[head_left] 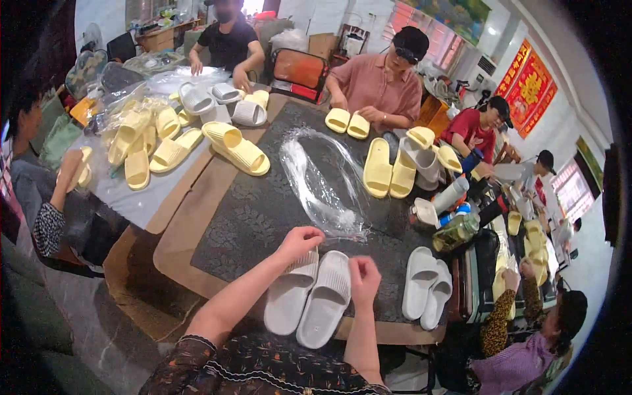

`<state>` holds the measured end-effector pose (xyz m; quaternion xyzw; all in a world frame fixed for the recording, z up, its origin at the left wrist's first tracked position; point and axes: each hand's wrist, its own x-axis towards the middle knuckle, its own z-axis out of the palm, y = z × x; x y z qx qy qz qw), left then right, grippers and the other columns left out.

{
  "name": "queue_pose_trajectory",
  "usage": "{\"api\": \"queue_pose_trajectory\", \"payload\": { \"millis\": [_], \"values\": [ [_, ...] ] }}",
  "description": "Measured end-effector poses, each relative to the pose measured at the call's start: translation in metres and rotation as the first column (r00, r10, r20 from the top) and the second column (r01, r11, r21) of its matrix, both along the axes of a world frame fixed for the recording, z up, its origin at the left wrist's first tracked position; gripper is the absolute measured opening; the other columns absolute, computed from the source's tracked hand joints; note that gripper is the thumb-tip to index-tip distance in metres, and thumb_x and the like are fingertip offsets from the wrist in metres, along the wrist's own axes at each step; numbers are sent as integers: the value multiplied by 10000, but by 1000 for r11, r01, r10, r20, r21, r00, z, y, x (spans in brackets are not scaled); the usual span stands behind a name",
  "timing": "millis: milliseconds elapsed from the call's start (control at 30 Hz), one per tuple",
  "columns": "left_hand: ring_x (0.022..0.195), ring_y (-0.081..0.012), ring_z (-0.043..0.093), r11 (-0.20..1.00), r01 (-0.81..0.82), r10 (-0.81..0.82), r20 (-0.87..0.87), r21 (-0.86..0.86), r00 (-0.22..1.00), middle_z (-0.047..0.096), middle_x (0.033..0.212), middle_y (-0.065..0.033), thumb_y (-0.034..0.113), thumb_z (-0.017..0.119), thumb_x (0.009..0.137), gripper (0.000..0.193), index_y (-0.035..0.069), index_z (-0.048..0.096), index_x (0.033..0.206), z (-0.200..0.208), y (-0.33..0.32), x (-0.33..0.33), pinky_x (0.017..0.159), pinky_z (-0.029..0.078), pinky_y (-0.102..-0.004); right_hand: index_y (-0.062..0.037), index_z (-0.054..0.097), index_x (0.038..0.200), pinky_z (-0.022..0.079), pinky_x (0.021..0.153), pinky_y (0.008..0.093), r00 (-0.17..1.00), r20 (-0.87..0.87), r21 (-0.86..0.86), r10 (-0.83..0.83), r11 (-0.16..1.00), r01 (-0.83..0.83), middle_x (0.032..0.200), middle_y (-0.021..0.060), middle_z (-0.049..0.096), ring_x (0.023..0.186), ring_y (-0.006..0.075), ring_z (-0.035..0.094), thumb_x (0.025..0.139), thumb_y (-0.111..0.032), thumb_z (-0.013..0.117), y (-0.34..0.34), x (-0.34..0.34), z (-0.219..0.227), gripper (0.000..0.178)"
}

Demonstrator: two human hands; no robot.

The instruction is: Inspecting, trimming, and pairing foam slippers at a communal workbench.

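In front of me a pair of grey slippers lies side by side at the table's near edge, the left slipper [284, 303] and the right slipper [324, 306], toes pointing away. Over the toe of the left one is my left hand [301, 243], its fingers pinched together. My right hand [364, 278] is curled closed beside the right slipper's strap. Whatever the fingers of either hand hold is too small to make out. Just beyond them a heap of clear plastic [316, 178] lies on the dark patterned table top [247, 217].
Another grey pair [421, 283] sits at my right. Yellow slippers [377, 168] stand further back, beside bottles [454, 191]. On the left table [168, 197] are more yellow and grey slippers and plastic bags. Several people work around the tables, one handling yellow slippers [347, 123] across from me.
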<state>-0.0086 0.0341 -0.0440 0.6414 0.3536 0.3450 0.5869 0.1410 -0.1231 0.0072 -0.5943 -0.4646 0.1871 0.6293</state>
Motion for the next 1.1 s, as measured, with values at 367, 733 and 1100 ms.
{"api": "queue_pose_trajectory", "payload": {
  "millis": [367,733,1100],
  "values": [
    [1361,-458,260,789,-336,591,-488,514,642,384,1379,-350,435,708,743,811,14,424,1376,52,192,-58,1109,256,-481,-6,640,1089,516,677,303,932,287,-557,222,830,-27,819,88,661,700,200,639,806,-274,738,-72,-52,17,402],
    [1297,-442,335,705,-86,677,-633,704,376,378,1375,-284,371,690,756,803,109,351,1435,-3,245,-121,1049,367,-487,-42,646,660,496,520,412,769,610,-536,189,814,226,595,136,603,555,318,611,733,-629,643,-32,-62,-22,591],
    [1234,-373,461,822,123,233,-525,557,819,491,1318,-212,143,822,593,855,10,436,1345,68,85,-172,1022,391,-428,-45,636,660,498,573,419,884,434,-527,172,844,95,613,139,616,594,328,624,755,-518,672,-50,-42,-18,484]
  ]
}}
